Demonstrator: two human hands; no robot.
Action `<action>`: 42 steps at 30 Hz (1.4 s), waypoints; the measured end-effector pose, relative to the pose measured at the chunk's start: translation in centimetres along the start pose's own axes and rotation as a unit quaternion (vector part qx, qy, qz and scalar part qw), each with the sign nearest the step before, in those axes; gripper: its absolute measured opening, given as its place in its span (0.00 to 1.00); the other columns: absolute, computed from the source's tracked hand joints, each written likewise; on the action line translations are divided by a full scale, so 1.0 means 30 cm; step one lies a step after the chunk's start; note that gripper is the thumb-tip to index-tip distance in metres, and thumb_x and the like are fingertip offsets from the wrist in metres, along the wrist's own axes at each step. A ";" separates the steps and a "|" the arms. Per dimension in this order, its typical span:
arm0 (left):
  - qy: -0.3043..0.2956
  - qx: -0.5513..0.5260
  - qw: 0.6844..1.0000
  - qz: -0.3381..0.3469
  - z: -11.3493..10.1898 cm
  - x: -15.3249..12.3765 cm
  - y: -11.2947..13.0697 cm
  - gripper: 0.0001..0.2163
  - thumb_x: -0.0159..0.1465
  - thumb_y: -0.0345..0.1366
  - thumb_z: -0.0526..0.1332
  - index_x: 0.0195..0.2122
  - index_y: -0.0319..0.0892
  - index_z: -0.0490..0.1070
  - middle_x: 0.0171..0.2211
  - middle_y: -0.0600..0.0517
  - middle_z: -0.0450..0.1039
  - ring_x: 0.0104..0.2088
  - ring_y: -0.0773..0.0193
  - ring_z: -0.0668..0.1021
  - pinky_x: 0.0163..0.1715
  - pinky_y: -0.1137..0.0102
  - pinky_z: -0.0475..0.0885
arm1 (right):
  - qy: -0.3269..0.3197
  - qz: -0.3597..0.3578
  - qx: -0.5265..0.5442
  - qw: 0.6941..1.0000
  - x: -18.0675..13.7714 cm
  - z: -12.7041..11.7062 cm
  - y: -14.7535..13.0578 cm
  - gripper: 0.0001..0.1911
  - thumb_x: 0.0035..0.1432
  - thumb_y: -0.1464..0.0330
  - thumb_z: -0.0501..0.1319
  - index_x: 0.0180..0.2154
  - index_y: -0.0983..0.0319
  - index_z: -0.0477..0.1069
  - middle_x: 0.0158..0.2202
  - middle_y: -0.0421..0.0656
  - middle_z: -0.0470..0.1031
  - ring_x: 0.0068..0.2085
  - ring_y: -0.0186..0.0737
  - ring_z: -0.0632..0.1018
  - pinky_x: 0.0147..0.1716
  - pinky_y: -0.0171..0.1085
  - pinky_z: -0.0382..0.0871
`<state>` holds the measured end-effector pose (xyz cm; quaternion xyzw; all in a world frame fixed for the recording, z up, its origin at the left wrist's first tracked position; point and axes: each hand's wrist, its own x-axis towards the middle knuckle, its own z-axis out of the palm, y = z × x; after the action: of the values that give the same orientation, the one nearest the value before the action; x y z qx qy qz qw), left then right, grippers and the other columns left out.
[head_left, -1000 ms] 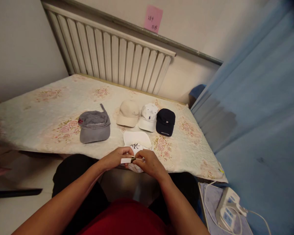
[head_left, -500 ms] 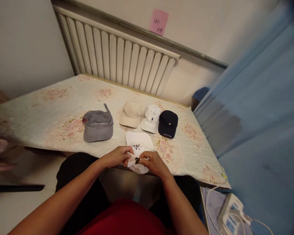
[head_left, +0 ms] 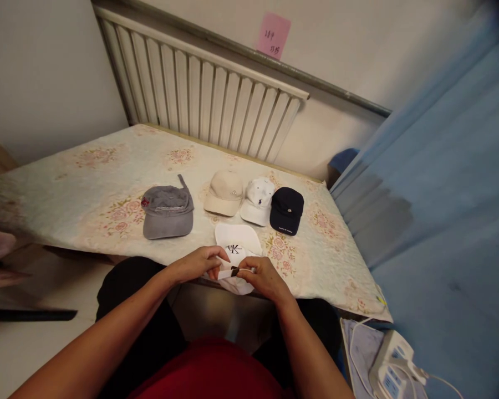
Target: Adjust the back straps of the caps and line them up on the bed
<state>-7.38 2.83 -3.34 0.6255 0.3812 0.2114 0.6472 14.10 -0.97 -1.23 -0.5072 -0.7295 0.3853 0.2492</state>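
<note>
A white baseball cap (head_left: 238,237) with dark letters on its front lies at the near edge of the bed, its brim pointing away from me and its back towards me. My left hand (head_left: 199,262) is closed at the left of the cap's opening, fingertips on the cap beside the white strap (head_left: 225,274). Thumb and fingers of my right hand (head_left: 266,276) pinch the strap right by its dark buckle (head_left: 235,271). Part of the cap's back is hidden by my fingers.
Beyond the white cap sit a beige cap (head_left: 223,193), another white cap (head_left: 258,200) and a black cap (head_left: 287,210). A grey cap (head_left: 168,213) with its strap sticking up lies left. A power strip (head_left: 393,363) is at lower right; a blue curtain (head_left: 432,183) hangs right.
My left fingers have shifted slightly at the strap, and its loose end now lies flatter. My right hand still pinches by the buckle. The whole view has moved a little.
</note>
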 end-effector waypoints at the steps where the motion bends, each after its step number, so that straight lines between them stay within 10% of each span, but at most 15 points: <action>1: 0.004 0.003 1.000 -0.001 0.002 -0.001 0.004 0.10 0.56 0.36 0.54 0.38 0.40 0.68 0.21 0.57 0.68 0.23 0.67 0.72 0.25 0.73 0.64 | -0.001 0.000 -0.004 1.000 -0.002 0.000 -0.004 0.05 0.51 0.67 0.61 0.28 0.62 0.74 0.23 0.36 0.70 0.27 0.31 0.68 0.26 0.29 0.58; 26: 0.034 0.035 0.999 0.021 0.009 0.008 -0.027 0.11 0.56 0.38 0.54 0.38 0.40 0.68 0.21 0.57 0.65 0.22 0.67 0.69 0.25 0.73 0.63 | 0.020 -0.048 -0.164 0.985 -0.006 0.016 -0.057 0.05 0.52 0.66 0.62 0.30 0.61 0.75 0.24 0.38 0.72 0.28 0.33 0.70 0.28 0.31 0.57; 34: 0.190 0.111 0.974 0.062 -0.010 -0.050 -0.005 0.10 0.59 0.39 0.53 0.39 0.42 0.67 0.23 0.56 0.66 0.24 0.67 0.70 0.25 0.73 0.64 | 0.031 -0.047 -0.151 0.987 -0.005 0.011 -0.039 0.05 0.52 0.66 0.62 0.29 0.61 0.75 0.25 0.38 0.73 0.28 0.33 0.71 0.29 0.31 0.58; 42: 0.140 0.265 0.943 0.148 0.069 -0.104 0.035 0.07 0.58 0.40 0.58 0.32 0.41 0.68 0.31 0.53 0.65 0.27 0.67 0.67 0.28 0.73 0.63 | 0.027 -0.051 -0.156 0.986 -0.003 0.007 -0.047 0.05 0.52 0.66 0.62 0.29 0.61 0.75 0.25 0.38 0.73 0.28 0.33 0.71 0.29 0.31 0.59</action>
<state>-7.52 -0.72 -1.75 0.7876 0.4135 0.2818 0.3596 13.21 -1.39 -0.21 -0.5120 -0.7987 0.2397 0.2064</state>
